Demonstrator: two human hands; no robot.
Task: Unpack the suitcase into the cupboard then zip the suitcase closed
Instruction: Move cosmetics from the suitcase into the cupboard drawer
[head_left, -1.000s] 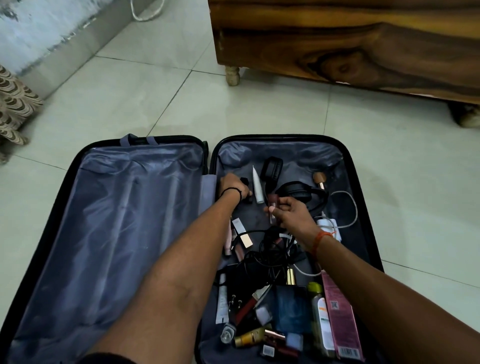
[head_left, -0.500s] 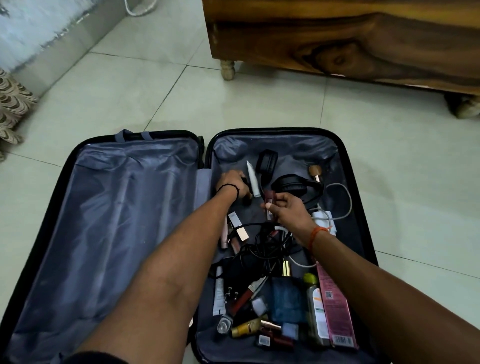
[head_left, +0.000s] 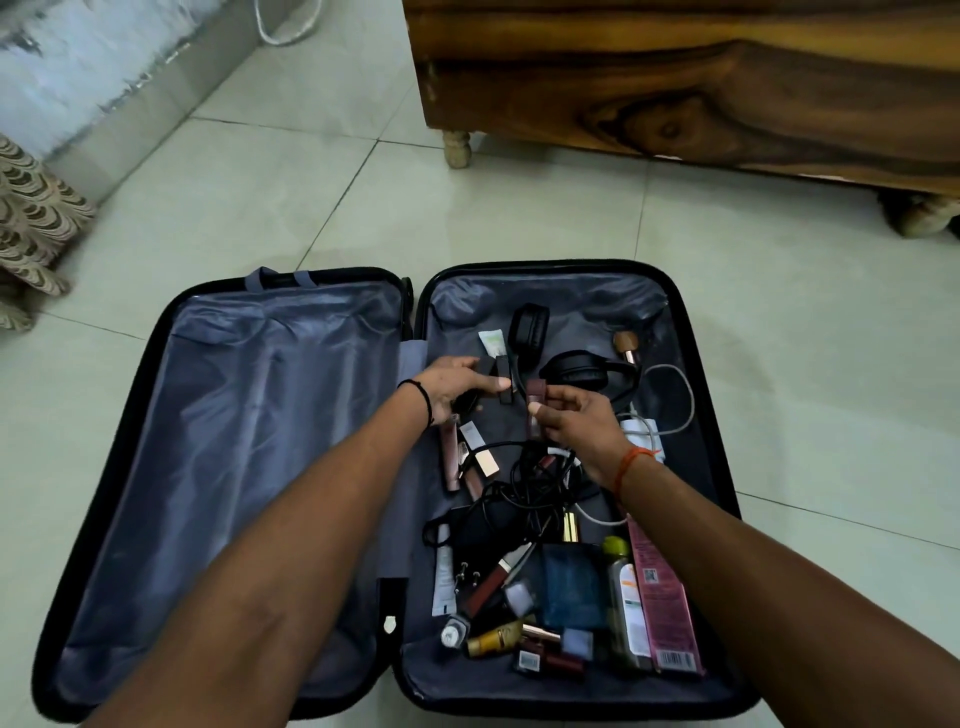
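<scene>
- Black hard-shell suitcase (head_left: 156, 395) lies open flat on pale tiled floor (head_left: 779, 312); left half shows only grey lining, right half full of loose items. Zip not done.
- Near end of right half: pink carton (head_left: 662, 597), clear bottle with green cap (head_left: 626, 597), dark blue box (head_left: 574, 587), small cosmetics. Mid: tangle of black cables (head_left: 524, 483).
- Judgement: unpacking barely begun, most contents left, closing comes last.
- Right hand (head_left: 582, 421) over the middle, grip pinched on a slim maroon lipstick tube (head_left: 535, 400), forearm reaching in from near right.
- Left hand (head_left: 452, 384) just left of it, fingers curled on small dark items (head_left: 498, 379); exact hold unclear.
- Far end: black over-ear headphones (head_left: 587, 369), white tube (head_left: 491, 340).
- Beyond: brown wooden cupboard (head_left: 675, 78) on short legs, well apart from suitcase.
</scene>
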